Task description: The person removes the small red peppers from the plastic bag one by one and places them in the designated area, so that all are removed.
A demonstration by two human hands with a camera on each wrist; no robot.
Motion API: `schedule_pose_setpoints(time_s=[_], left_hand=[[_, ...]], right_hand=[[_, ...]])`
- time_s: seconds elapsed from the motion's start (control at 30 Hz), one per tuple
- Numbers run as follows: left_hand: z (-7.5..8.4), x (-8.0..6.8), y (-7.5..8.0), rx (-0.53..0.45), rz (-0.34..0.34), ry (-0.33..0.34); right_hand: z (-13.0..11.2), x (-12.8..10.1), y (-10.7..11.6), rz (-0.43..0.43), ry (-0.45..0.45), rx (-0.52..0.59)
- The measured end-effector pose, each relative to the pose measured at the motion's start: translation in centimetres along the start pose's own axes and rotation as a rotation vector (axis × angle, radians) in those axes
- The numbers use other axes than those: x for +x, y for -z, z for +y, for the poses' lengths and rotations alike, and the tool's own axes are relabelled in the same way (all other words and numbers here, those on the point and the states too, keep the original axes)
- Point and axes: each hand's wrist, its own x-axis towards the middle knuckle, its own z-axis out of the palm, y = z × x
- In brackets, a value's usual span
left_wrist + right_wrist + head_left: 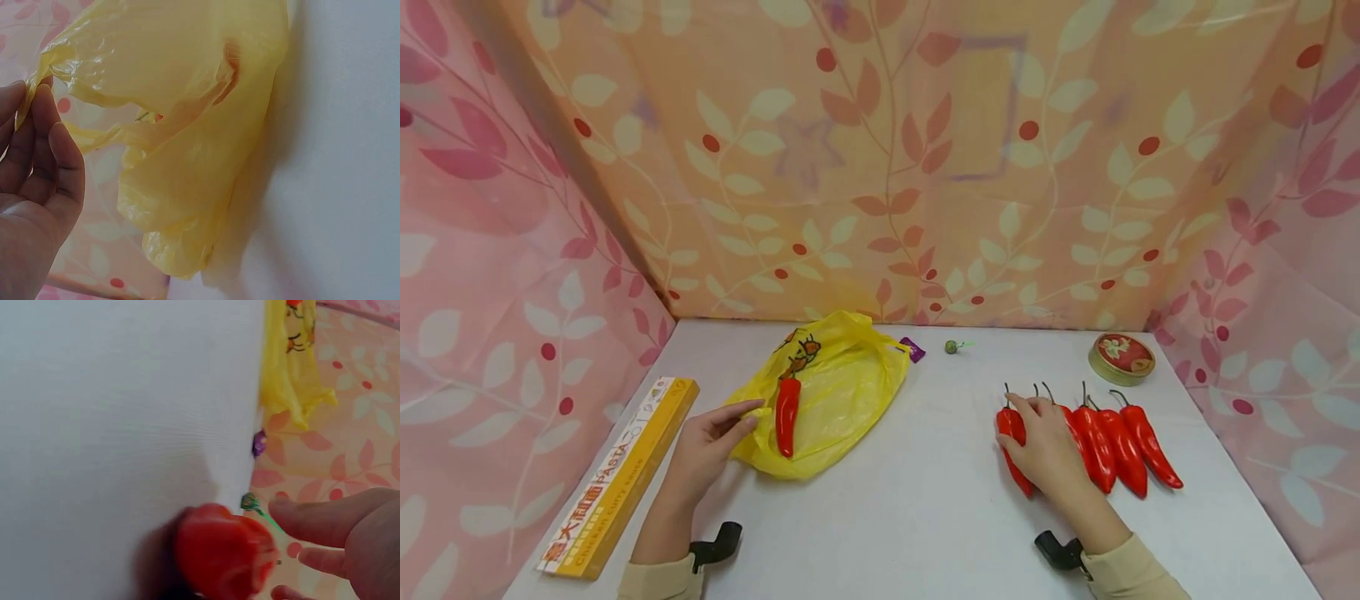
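Observation:
My left hand (696, 454) pinches the rim of a yellow plastic bag (857, 408), its handle bunched between thumb and fingertips in the left wrist view. One red chili pepper (787, 421) lies on the bag, stem toward the back. On the right, my right hand (1048, 454) hovers over the leftmost of several red peppers, its thumb near that pepper (1009, 423). The right wrist view shows a blurred pepper (219, 553) below the extended thumb, with a gap between them. Other peppers (1123, 454) lie side by side, partly hidden behind the hand.
A yellow pasta box (625, 479) lies along the left edge. Toward the back are a purple-wrapped sweet (913, 350), a green lollipop (952, 347) and a round red-and-gold tin (1122, 359). Patterned cloth walls (895, 167) enclose the white table (880, 533).

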Motion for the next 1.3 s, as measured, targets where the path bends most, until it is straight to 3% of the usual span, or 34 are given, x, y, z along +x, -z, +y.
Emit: schedule_pose_setpoints(time_s=[0.37,0.63,0.93,1.3], left_hand=[[-0.2,-0.2,-0.1,-0.009,0.007,-0.001],[-0.3,-0.3,0.0,-0.006,0.008,-0.003],[-0.1,-0.3,-0.1,-0.034,0.010,-0.036],[0.3,-0.2,0.2,-0.010,0.005,0.009]], right_hand=[[-2.8,1.7,3.6,0.094,0.096,0.166],[-7.5,3.7,5.2,0.079,0.226,0.292],[-13.0,6.5,4.0,0.049,0.350,0.419],[-19.1,8.7,0.7,-0.111,0.371,0.618]])
